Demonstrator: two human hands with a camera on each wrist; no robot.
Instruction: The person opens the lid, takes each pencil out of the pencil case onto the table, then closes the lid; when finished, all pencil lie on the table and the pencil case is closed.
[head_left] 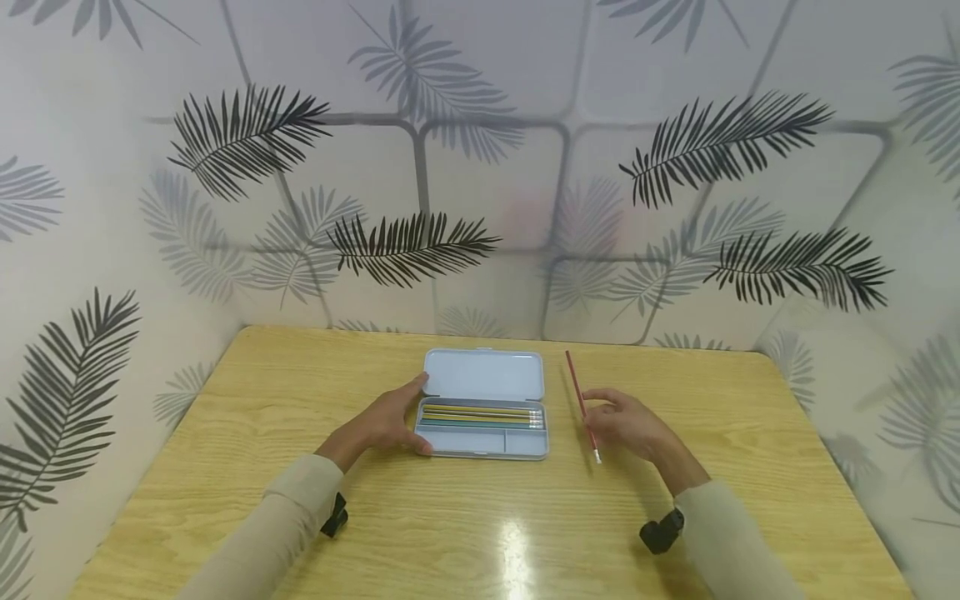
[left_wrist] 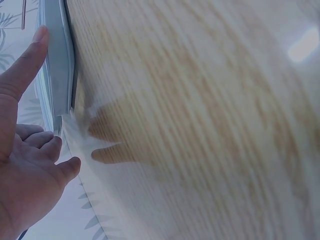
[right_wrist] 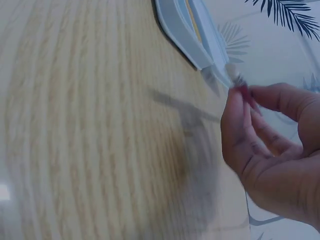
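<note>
A pale blue pencil case (head_left: pixel 465 443) lies with its lid (head_left: pixel 483 374) folded back. In its rear compartment lie several pencils (head_left: pixel 472 414), yellow and teal ones among them, their eraser ends to the right. My left hand (head_left: pixel 386 419) spans the case's left side. Its thumb touches the front wall near the corner, and its forefinger reaches the lid's left edge. To the right of the case, my right hand (head_left: pixel 622 423) pinches a red pencil (head_left: pixel 577 390) between thumb and fingers. The pencil's white eraser end points toward me, and its shadow falls on the table in the right wrist view.
The wooden table (head_left: pixel 300 375) carries the case near its far edge. Behind and at both sides stands a backdrop (head_left: pixel 495 292) printed with dark and grey leaves. Light glares off the tabletop in front of the case.
</note>
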